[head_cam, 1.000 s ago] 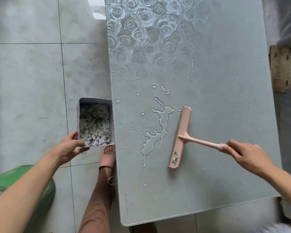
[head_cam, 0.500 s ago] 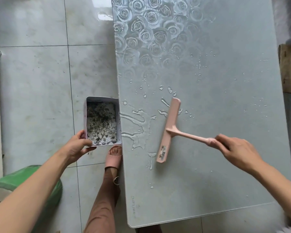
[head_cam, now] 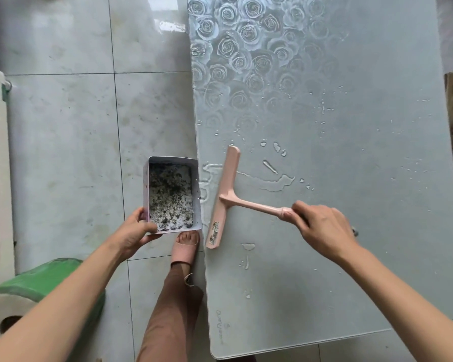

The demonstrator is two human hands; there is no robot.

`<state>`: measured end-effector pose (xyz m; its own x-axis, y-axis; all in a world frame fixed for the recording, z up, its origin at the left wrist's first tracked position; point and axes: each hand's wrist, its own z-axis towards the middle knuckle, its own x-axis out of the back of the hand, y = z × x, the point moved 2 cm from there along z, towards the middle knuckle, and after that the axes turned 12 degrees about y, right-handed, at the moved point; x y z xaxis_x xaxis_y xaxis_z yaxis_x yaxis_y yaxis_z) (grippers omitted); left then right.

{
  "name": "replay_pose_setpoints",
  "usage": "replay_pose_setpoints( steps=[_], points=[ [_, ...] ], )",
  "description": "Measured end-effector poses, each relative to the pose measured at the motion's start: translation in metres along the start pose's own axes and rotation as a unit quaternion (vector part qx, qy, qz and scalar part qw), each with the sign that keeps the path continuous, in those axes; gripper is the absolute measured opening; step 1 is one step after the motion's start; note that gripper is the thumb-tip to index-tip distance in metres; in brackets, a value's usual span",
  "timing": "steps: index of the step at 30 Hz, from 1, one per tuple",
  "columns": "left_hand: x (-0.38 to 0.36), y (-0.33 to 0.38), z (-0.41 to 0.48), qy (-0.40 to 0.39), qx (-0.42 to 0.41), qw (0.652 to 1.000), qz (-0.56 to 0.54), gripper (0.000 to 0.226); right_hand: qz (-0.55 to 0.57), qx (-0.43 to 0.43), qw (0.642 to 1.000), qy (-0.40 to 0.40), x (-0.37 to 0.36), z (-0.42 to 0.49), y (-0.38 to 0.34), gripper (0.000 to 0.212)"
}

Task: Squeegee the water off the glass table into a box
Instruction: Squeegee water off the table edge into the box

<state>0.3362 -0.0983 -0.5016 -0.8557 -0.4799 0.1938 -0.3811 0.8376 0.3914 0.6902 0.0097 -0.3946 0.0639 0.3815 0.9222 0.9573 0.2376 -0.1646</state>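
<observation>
Left hand [head_cam: 135,235] grips the near corner of the box [head_cam: 171,159], thumb over the rim, and keeps it just beside the tabletop's [head_cam: 351,257] left edge, much as half a second ago. The squeegee [head_cam: 226,194] has moved left since then: its blade now lies close to that edge, with only a narrow wet strip between it and the box. The water [head_cam: 275,182] that was pooled ahead of the blade is now crowded against the edge, and a thin ragged streak trails to the blade's right. Right hand [head_cam: 324,228] stays curled round the end of the handle and has followed it leftward.

The floor [head_cam: 63,152] is glossy grey tile with dark grout lines and smudges. A green round object [head_cam: 45,278] sits at the lower left. The box is rectangular and thin-walled, pale outside, its bottom speckled with dark wet debris. A foot in a pink sandal [head_cam: 186,246] stands just below it. The squeegee is pale pink plastic, T-shaped, with a long flat blade bearing a label near its near end. The tabletop is frosted grey glass with rounded corners, embossed roses across its far left part and scattered droplets.
</observation>
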Motion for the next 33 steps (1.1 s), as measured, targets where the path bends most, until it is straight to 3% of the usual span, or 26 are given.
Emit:
replay_pose_setpoints(
  steps=[5,15,18,22,29,33],
  points=[
    [0.004,0.002,0.005,0.005,-0.006,1.0,0.004,0.054,-0.082,-0.037,0.996,-0.02,0.031,-0.003,0.027,0.041],
    [0.002,0.001,0.009,0.005,-0.011,1.0,0.01,0.058,-0.089,0.082,0.993,0.006,0.02,0.04,-0.058,0.037],
    [0.003,0.001,0.009,0.004,-0.009,1.0,0.014,0.058,-0.112,0.065,0.991,0.025,0.04,0.037,-0.048,0.038],
    [0.0,0.004,0.006,0.001,-0.02,1.0,0.019,0.049,-0.19,0.042,0.981,-0.005,0.052,0.033,-0.039,0.04],
    [0.001,0.003,0.007,0.017,-0.039,0.998,0.036,0.049,-0.137,0.101,0.985,0.005,0.027,0.059,-0.094,0.037],
    [0.006,0.006,0.011,0.011,-0.027,0.999,0.019,0.05,-0.13,0.084,0.987,0.051,0.053,0.044,-0.056,0.041]
  ],
)
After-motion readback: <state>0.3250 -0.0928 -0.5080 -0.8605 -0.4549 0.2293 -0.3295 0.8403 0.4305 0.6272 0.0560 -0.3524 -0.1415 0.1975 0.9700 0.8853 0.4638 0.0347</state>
